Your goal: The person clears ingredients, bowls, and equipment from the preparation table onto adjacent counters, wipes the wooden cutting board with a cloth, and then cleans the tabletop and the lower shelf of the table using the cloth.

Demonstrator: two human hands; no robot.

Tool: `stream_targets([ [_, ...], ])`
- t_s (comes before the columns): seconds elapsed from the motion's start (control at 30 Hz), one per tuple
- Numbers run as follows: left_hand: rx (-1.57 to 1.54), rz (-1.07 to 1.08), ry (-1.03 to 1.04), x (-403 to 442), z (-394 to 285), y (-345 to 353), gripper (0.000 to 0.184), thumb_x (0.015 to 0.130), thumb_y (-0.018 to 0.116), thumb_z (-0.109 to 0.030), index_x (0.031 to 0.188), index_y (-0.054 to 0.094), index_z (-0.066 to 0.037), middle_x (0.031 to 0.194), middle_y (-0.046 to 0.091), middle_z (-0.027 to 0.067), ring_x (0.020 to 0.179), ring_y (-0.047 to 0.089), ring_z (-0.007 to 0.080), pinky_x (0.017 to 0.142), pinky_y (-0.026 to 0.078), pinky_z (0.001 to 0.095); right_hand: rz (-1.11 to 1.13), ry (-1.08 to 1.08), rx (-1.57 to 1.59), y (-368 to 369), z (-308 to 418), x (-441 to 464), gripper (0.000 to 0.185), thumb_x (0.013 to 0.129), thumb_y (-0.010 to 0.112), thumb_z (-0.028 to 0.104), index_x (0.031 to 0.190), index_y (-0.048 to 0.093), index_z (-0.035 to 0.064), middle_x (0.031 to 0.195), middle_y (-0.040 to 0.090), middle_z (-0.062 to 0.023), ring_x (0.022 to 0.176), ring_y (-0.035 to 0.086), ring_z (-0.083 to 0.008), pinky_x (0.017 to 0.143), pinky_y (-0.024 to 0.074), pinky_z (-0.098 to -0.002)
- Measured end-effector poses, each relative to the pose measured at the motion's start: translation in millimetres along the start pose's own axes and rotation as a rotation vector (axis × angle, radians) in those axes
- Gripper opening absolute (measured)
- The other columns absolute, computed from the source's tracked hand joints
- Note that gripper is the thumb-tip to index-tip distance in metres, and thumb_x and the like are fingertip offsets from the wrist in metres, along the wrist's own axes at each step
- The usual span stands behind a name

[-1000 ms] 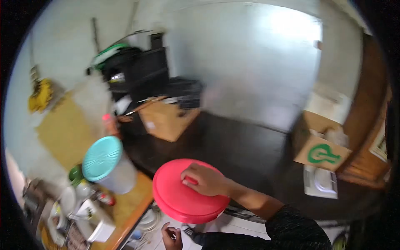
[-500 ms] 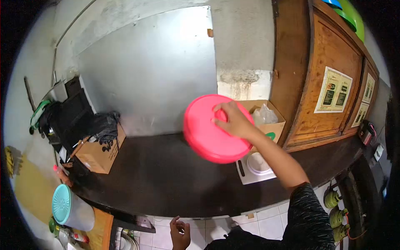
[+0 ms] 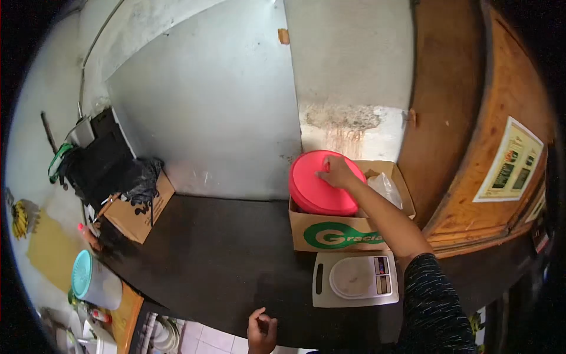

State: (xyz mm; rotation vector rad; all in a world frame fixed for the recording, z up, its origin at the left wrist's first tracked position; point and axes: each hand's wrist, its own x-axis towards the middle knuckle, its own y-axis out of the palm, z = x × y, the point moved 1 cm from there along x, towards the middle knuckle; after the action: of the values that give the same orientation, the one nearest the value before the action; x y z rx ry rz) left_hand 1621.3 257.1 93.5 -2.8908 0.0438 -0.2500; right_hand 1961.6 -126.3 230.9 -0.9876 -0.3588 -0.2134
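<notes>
My right hand point(image 3: 338, 172) grips the knob on top of a round pink lidded container point(image 3: 315, 192). The container sits tilted in the left part of a cardboard box point(image 3: 306, 236) with a green printed logo, and the box's front wall hides its lower part. A clear plastic bag point(image 3: 384, 189) lies to its right in the same box. In front of the box, a white kitchen scale point(image 3: 352, 277) rests on a white cutting board point(image 3: 327, 300). My left hand point(image 3: 262, 333) hangs near the table's front edge, fingers loosely curled and apart, holding nothing.
The dark table point(image 3: 218, 253) runs along the wall. At its left stands another cardboard box point(image 3: 138, 221) under black bags point(image 3: 138, 183). A white tub with a turquoise lid point(image 3: 82, 274) stands at lower left. A wooden cabinet point(image 3: 466, 230) rises at right.
My right hand has brought the pink container from above the table back and down into the cardboard box. The view has shifted closer, and the scale now shows fully. My left hand stays low.
</notes>
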Motion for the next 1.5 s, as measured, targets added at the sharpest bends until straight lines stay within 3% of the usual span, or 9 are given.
stream_targets([
  [0.5,0.000,-0.048,-0.116,-14.8,-2.5,30.6,0.042,0.089,0.060,-0.003,0.127,0.043,0.000,0.082,0.053,0.0059,0.069,0.049,0.0137,0.067,0.043,0.0266,0.280,-0.037,-0.216,6.8,-9.7,-22.0,0.056,0.083,0.065,0.043,0.110,0.054,-0.0056,0.107,0.061,-0.0258,0.090,0.060,-0.0436,0.080,0.0495,-0.0500],
  [0.67,0.080,-0.051,-0.055,-18.6,2.2,33.2,0.043,0.088,0.061,-0.003,0.128,0.043,-0.001,0.081,0.052,0.0052,0.069,0.048,0.0135,0.067,0.044,0.0267,0.374,-0.155,-0.310,48.4,-42.6,-26.0,0.057,0.082,0.067,0.044,0.110,0.054,-0.0028,0.109,0.059,-0.0250,0.092,0.059,-0.0410,0.081,0.0489,-0.0488],
  [0.93,0.024,-0.058,-0.203,-45.6,1.1,44.3,0.042,0.089,0.062,-0.005,0.128,0.045,-0.002,0.081,0.053,0.0043,0.070,0.049,0.0135,0.066,0.044,0.0262,0.371,-0.004,-0.229,65.3,-68.3,-20.1,0.061,0.083,0.063,0.050,0.112,0.054,-0.0030,0.110,0.061,-0.0254,0.102,0.057,-0.0423,0.091,0.0451,-0.0512],
  [1.0,0.026,-0.082,-0.223,-57.0,2.7,41.4,0.042,0.090,0.062,-0.006,0.128,0.045,-0.003,0.081,0.053,0.0041,0.070,0.050,0.0133,0.066,0.043,0.0259,0.351,0.046,-0.521,29.1,-18.1,-29.9,0.063,0.077,0.068,0.046,0.118,0.054,-0.0005,0.121,0.057,-0.0265,0.110,0.054,-0.0407,0.094,0.0427,-0.0492],
  [1.03,0.029,-0.141,-0.234,-62.7,4.7,37.7,0.042,0.090,0.062,-0.006,0.128,0.045,-0.003,0.081,0.053,0.0041,0.070,0.050,0.0133,0.066,0.043,0.0259,0.065,-0.144,-0.517,24.1,-12.9,-30.2,0.060,0.074,0.069,0.044,0.114,0.056,0.0004,0.118,0.058,-0.0244,0.107,0.054,-0.0388,0.091,0.0432,-0.0487],
  [1.2,0.040,-0.342,-0.201,-111.7,14.1,32.0,0.036,0.090,0.063,-0.008,0.123,0.049,0.001,0.079,0.054,0.0046,0.069,0.051,0.0137,0.064,0.044,0.0263,-0.215,-0.622,-0.154,6.9,121.0,-70.7,0.027,0.071,0.071,0.013,0.096,0.061,0.0080,0.103,0.056,-0.0138,0.091,0.053,-0.0328,0.082,0.0433,-0.0406],
  [1.23,0.042,-0.340,-0.261,-121.5,6.5,28.4,0.034,0.091,0.062,-0.008,0.122,0.050,0.000,0.080,0.055,0.0044,0.068,0.051,0.0133,0.064,0.043,0.0259,-0.153,-0.597,0.036,9.6,161.1,-103.9,0.027,0.073,0.071,0.015,0.098,0.061,0.0073,0.103,0.056,-0.0125,0.092,0.053,-0.0316,0.081,0.0431,-0.0401],
  [1.33,0.047,-0.295,-0.387,-138.4,-13.8,6.2,0.028,0.093,0.059,-0.009,0.119,0.053,-0.004,0.084,0.058,0.0039,0.068,0.050,0.0122,0.062,0.042,0.0247,0.144,-1.043,0.353,21.9,251.7,-192.3,0.026,0.080,0.070,0.023,0.099,0.063,0.0073,0.101,0.052,-0.0115,0.089,0.051,-0.0253,0.078,0.0420,-0.0384],
  [1.5,0.040,-0.511,-0.223,-233.9,-3.5,-34.3,0.021,0.094,0.058,-0.017,0.110,0.060,-0.003,0.088,0.062,0.0071,0.072,0.055,0.0173,0.065,0.046,0.0305,0.722,-1.032,0.680,122.2,341.7,-401.5,0.026,0.084,0.068,0.020,0.106,0.065,0.0062,0.107,0.055,-0.0099,0.098,0.054,-0.0247,0.084,0.0453,-0.0385],
])
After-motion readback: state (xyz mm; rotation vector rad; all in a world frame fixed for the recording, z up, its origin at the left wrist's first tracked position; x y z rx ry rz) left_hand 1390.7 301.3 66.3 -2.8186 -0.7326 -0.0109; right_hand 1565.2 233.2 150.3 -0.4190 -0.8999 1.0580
